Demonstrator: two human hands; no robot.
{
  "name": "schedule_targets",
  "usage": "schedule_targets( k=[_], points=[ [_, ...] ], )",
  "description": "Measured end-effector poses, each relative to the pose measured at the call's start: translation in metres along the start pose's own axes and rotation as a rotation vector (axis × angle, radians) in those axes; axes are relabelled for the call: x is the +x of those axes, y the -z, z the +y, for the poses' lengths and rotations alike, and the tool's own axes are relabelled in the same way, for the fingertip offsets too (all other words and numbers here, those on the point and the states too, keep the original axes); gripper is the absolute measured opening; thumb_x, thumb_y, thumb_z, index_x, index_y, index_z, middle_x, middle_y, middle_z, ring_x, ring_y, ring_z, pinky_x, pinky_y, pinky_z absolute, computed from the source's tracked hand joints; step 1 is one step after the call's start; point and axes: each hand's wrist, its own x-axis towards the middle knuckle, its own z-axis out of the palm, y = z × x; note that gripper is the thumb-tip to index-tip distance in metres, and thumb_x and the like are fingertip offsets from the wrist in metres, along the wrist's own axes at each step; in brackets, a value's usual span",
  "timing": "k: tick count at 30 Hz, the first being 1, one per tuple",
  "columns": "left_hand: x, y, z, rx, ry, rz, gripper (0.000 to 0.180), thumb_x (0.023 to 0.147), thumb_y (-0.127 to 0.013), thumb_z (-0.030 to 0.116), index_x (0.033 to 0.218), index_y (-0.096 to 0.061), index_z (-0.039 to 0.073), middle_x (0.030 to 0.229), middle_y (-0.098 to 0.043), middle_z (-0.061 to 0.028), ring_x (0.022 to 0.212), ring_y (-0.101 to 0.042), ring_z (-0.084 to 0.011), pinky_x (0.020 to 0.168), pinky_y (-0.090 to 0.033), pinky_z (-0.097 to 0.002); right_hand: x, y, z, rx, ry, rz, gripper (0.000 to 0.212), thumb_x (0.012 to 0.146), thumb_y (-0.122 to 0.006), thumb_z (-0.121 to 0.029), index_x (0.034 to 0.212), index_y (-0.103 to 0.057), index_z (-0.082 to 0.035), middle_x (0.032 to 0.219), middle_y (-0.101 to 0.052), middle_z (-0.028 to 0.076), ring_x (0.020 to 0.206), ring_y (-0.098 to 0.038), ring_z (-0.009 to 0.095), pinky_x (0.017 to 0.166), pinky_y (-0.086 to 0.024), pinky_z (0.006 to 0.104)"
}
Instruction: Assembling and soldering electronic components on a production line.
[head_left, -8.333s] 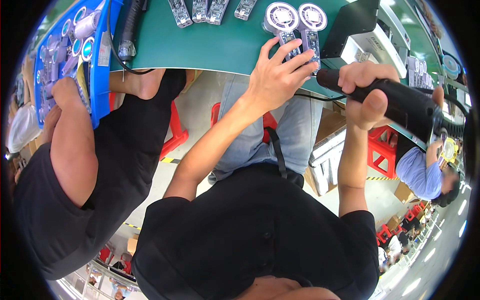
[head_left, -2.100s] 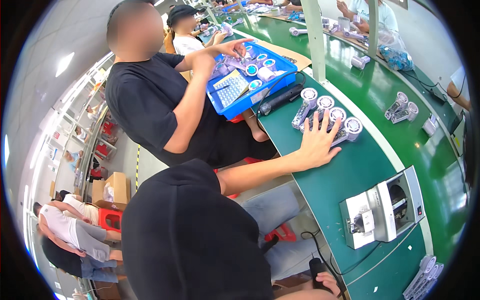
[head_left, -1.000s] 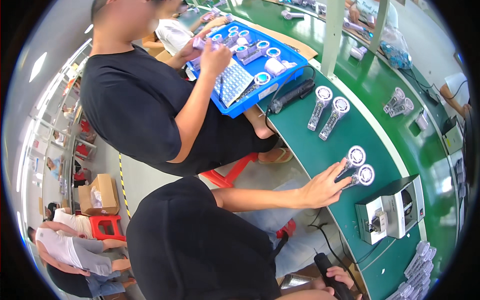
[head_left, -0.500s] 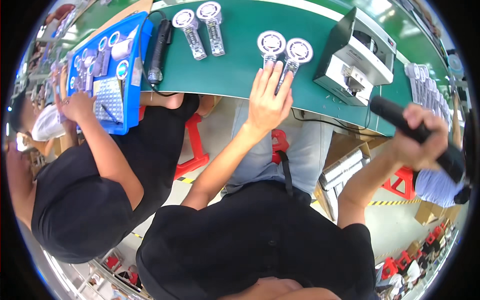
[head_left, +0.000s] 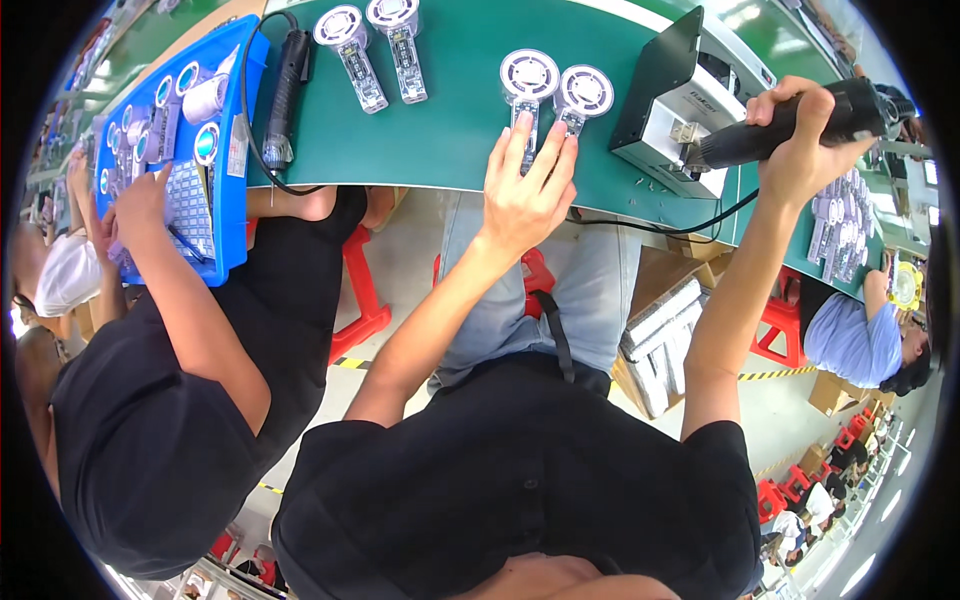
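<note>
Mostly green here: from my remote seat I see a smooth green worktop (head_left: 450,140) curving across the upper view, pale floor (head_left: 730,420) below, a red plastic stool (head_left: 366,300) at a black-shirted co-worker (head_left: 150,430) on the left. At that end, a blue plastic tray (head_left: 233,220) of parts, a black cylindrical tool (head_left: 287,100) just beside it. Two pale round-headed devices with clear handles (head_left: 357,75) lie nearby; a cluster of similar pale devices (head_left: 838,230) sits far right. Left hand (head_left: 527,195): open, fingers extended and slightly apart, fingertips on the handles of a pair of pale lilac round-headed devices (head_left: 528,78), side by side mid-worktop. Right hand (head_left: 800,140): closed around a black cylindrical handheld driver (head_left: 738,146), nose at the front of a black-and-silver box-shaped machine (head_left: 668,85); whether they touch, I can't tell.
</note>
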Motion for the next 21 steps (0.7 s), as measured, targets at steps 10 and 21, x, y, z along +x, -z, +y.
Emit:
schedule_targets(
  k=[10,21],
  points=[
    [0.001,-0.011,0.003,0.066,-0.006,0.064,0.039,0.069,-0.066,0.012,0.107,-0.072,0.007,0.124,-0.066,-0.0117,0.120,-0.056,-0.0458,0.093,-0.050,-0.0557,-0.016,-0.043,0.003,0.436,0.010,-0.008,0.059,0.095,-0.062,-0.013,0.142,-0.027,-0.003,0.067,-0.058,0.017,0.048,-0.056,0.023,0.047,-0.051,0.0408],
    [0.001,-0.012,0.004,0.047,0.001,0.078,0.038,0.070,-0.067,0.013,0.108,-0.072,0.006,0.124,-0.065,-0.0124,0.120,-0.056,-0.0466,0.094,-0.049,-0.0564,-0.019,-0.085,0.020,0.187,0.097,-0.158,0.071,0.092,-0.063,-0.009,0.145,-0.016,-0.010,0.072,-0.061,0.017,0.050,-0.055,0.022,0.051,-0.051,0.0420]
  ],
)
